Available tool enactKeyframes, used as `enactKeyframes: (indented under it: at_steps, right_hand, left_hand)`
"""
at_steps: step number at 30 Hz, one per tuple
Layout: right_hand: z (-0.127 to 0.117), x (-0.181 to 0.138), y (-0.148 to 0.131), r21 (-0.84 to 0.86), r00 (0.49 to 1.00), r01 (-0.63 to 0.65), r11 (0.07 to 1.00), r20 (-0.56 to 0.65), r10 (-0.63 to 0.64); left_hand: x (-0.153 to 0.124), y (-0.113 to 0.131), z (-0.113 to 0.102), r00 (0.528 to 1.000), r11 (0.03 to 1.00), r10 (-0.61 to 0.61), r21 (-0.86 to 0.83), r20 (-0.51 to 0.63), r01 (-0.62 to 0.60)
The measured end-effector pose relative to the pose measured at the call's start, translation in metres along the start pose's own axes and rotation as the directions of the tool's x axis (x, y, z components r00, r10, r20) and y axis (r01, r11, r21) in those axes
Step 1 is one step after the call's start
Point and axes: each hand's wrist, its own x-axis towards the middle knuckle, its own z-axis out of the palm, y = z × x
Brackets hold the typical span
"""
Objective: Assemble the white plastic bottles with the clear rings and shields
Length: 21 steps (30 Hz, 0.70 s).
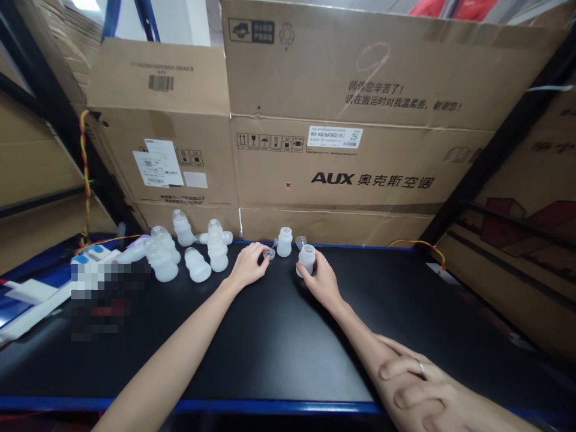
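My left hand [248, 264] rests on the black table [270, 336], fingers curled and pinching a small clear cap [269, 254]. My right hand [318, 281] is closed around a small translucent white bottle [306, 259], which stands open-mouthed on the table. Between and just behind the hands stands another white bottle [284, 242] with a clear cap [300, 242] beside it. A further hand with a ring [416, 387] lies on my right forearm at the bottom right.
Several translucent white bottles [198, 255] stand and lie in a cluster left of my left hand. White and blue items [92, 258] sit at the far left. Big cardboard boxes [342, 174] wall off the back. The table's blue front edge [279, 407] is near me.
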Motion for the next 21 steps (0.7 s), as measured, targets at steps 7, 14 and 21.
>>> enactKeyframes:
  at_steps: [7, 14, 21]
  right_hand:
    - [-0.0009, 0.0008, -0.0046, 0.018, 1.0, -0.004, 1.0, 0.029, 0.004]
    - [-0.0065, 0.0055, -0.001, 0.053, 0.999, -0.016, 0.998, 0.034, 0.014]
    - [-0.0053, 0.0049, -0.0019, 0.055, 0.999, -0.014, 0.998, 0.036, 0.012]
  left_hand:
    - [0.0004, 0.002, -0.0017, 1.0, 1.0, -0.001, -0.011, -0.005, 0.001]
    - [-0.0002, 0.0007, -0.0024, 1.0, 1.0, 0.0, -0.014, 0.001, 0.0]
    - [0.0011, 0.0, -0.0015, 0.999, 1.0, -0.019, 0.023, 0.043, 0.018]
